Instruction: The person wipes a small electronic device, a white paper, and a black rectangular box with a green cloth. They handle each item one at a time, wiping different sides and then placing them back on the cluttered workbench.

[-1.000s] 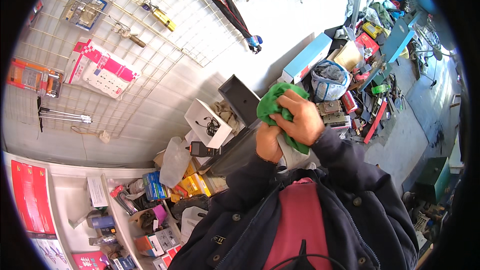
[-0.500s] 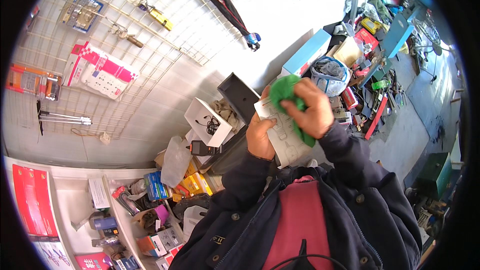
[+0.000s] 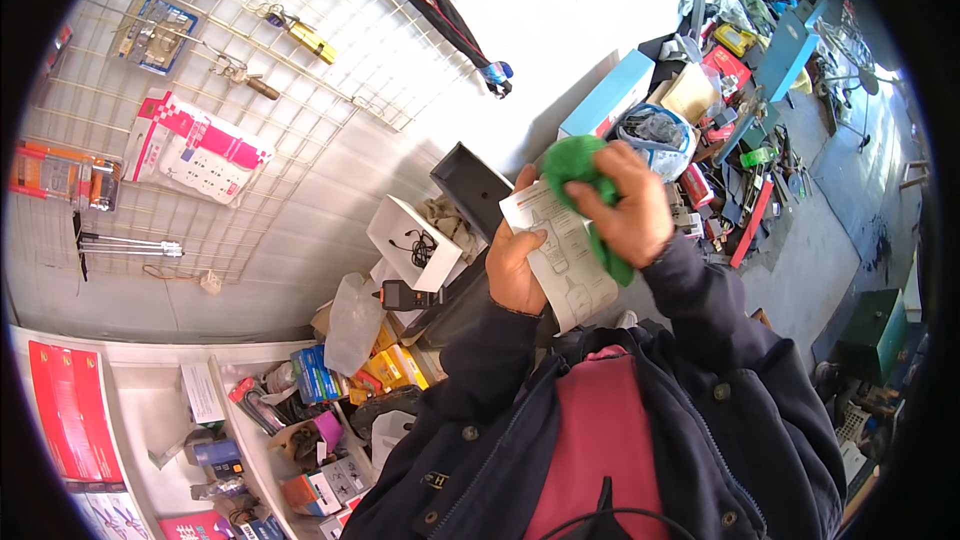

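In front of my chest, my left hand [image 3: 515,265] grips a white printed leaflet [image 3: 572,270] by its left edge, thumb on top and fingers behind. Line drawings and text cover the sheet. My right hand [image 3: 632,202] is closed round a bunched green cloth [image 3: 575,162], which lies against the leaflet's upper right part. One end of the cloth hangs down along the sheet's right edge. Whether the leaflet is one sheet or several pages, I cannot tell.
Left of my hands stand an open white box [image 3: 405,248] with a black cable, a black box tray [image 3: 470,185] and a dark handheld device [image 3: 408,295]. Shelf compartments [image 3: 150,400] hold packages at lower left. Tools lie heaped on the right, near a light-blue box [image 3: 608,95].
The leaflet and both hands have shifted slightly left. My right hand still holds the green cloth against the sheet, with a little more of the drawings showing.
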`<state>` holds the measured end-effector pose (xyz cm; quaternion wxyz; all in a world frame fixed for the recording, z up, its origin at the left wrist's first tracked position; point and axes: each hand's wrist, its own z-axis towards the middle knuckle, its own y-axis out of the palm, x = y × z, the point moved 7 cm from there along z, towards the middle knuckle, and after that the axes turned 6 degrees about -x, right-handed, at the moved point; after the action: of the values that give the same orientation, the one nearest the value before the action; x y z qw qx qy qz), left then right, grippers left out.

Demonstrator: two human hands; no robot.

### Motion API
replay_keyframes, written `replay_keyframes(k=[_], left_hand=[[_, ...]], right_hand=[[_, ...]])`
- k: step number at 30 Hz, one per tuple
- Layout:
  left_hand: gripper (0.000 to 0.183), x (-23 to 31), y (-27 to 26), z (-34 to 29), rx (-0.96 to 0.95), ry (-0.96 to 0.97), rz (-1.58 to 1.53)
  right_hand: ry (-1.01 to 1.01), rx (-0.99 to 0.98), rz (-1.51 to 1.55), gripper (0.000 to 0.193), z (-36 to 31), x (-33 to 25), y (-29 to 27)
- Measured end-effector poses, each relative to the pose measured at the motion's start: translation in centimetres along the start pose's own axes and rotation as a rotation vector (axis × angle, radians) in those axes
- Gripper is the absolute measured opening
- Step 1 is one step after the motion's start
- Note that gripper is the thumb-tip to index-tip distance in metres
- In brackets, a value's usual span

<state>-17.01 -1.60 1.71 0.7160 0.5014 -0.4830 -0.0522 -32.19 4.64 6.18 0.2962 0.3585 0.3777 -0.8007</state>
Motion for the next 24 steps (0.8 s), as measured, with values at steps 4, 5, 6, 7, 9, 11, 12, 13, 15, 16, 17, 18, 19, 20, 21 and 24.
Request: replay_keyframes(k=[4,5,6,7,9,11,12,13,15,16,17,18,19,20,21,24], left_hand=[[0.082,0.9,0.3,0.5,-0.003,0.062,0.043],[0.083,1.3,0.1,0.5,0.012,0.076,0.067],[0.084,1.7,-0.4,0.4,0.043,0.092,0.092],[0.084,1.9,-1.1,0.1,0.099,0.099,0.120],[0.087,2.8,-1.6,0.0,0.060,0.133,0.130],[0.088,3.4,-2.2,-0.1,0.026,0.114,0.105],[0.088,3.7,-2.3,-0.2,0.016,0.125,0.115],[0.087,3.9,-2.4,-0.3,0.010,0.128,0.126],[0.085,3.9,-2.1,-0.4,0.004,0.128,0.116],[0.083,3.6,-1.8,-0.3,0.004,0.126,0.094],[0.080,3.2,-1.5,-0.2,0.007,0.124,0.072],[0.070,2.7,-1.1,0.0,0.008,0.146,0.059],[0.060,2.2,-0.2,0.2,-0.064,0.153,0.037],[0.056,1.6,-0.2,0.6,-0.012,0.153,0.023],[0.054,1.2,-0.4,1.0,0.045,0.154,0.004],[0.051,1.9,-0.5,1.3,0.060,0.183,0.057]], right_hand=[[-0.046,-0.170,-0.112,0.029,-1.2,-1.7,3.7],[-0.034,-0.222,-0.094,0.029,-1.7,-1.1,3.9],[-0.029,-0.281,-0.070,0.028,-2.5,-0.5,4.1],[-0.022,-0.346,-0.045,0.028,-3.4,0.1,4.2],[0.049,-0.491,-0.043,0.024,-4.8,1.2,4.2],[0.089,-0.452,-0.021,0.023,-5.1,1.4,2.7],[0.035,-0.345,0.034,0.022,-4.5,0.7,1.5],[-0.003,-0.244,0.068,0.022,-3.9,-0.1,0.2],[0.078,-0.137,0.013,0.020,-2.6,-1.0,-1.5],[0.010,-0.073,0.031,0.018,-1.7,-2.2,-2.0],[0.024,-0.064,0.121,0.017,-1.2,-2.8,-1.7],[-0.001,-0.061,0.130,0.018,-0.6,-3.6,-0.9],[-0.048,-0.055,0.133,0.019,0.0,-4.4,0.1],[-0.051,-0.094,0.087,0.020,0.4,-4.8,1.6],[-0.053,-0.135,0.041,0.022,0.7,-5.1,3.3],[0.033,-0.158,0.074,0.026,-0.3,-4.5,5.6]])
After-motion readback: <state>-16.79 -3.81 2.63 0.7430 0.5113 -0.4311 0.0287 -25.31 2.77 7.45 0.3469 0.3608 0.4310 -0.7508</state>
